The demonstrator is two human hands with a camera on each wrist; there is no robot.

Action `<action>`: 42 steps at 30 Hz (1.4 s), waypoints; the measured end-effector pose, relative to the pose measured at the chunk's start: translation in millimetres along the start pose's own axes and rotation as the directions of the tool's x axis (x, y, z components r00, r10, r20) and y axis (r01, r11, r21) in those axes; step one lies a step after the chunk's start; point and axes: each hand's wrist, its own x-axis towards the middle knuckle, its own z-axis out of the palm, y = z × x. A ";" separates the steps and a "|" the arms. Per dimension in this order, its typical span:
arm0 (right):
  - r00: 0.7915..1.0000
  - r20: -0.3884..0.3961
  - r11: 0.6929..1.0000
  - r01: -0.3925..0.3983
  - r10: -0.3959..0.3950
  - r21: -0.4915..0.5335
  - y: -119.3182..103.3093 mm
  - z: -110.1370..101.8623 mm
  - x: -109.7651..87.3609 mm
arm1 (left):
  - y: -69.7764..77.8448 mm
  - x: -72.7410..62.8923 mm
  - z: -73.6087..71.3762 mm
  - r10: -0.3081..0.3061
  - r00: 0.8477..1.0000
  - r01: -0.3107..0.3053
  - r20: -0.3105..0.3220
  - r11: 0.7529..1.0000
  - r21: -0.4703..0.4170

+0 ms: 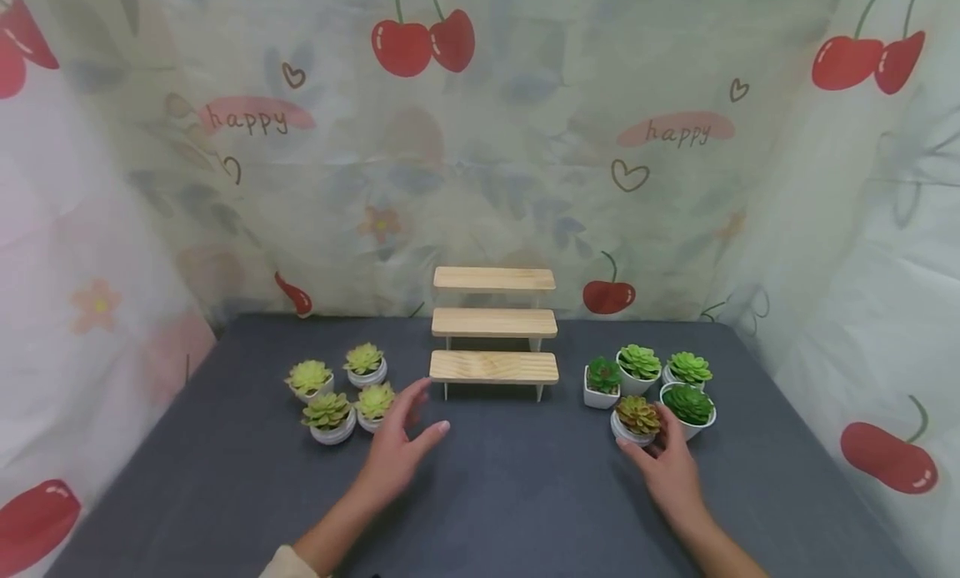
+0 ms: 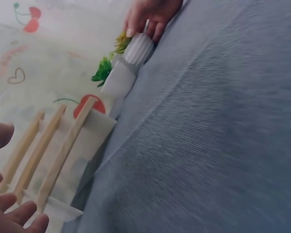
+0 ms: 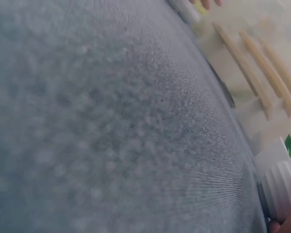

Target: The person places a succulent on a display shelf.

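On the right of the head view, my right hand [image 1: 670, 468] grips a potted succulent [image 1: 636, 416] with reddish-green leaves, its thumb at the front and its fingers round the right side. The white ribbed pot [image 2: 138, 49] stands on the table in the left wrist view. My left hand [image 1: 397, 446] hovers with fingers spread and holds nothing, just right of several light-green succulents [image 1: 327, 411] in white pots. Between the hands and farther back stands a three-step wooden rack [image 1: 493, 367] with pale slats on white supports.
Beside the held pot stand a square-potted succulent [image 1: 602, 383], a large dark-green one [image 1: 688, 404] and two lighter green ones behind. A dark grey cloth covers the table [image 1: 517, 495]. Cherry-printed curtains [image 1: 495, 144] enclose the back and sides.
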 end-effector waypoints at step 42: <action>0.997 -0.054 0.998 -0.050 0.052 0.039 -29.1 3.0 5.8 | -28.9 80.0 38.9 -0.207 0.955 0.206 -0.211 0.978 -0.026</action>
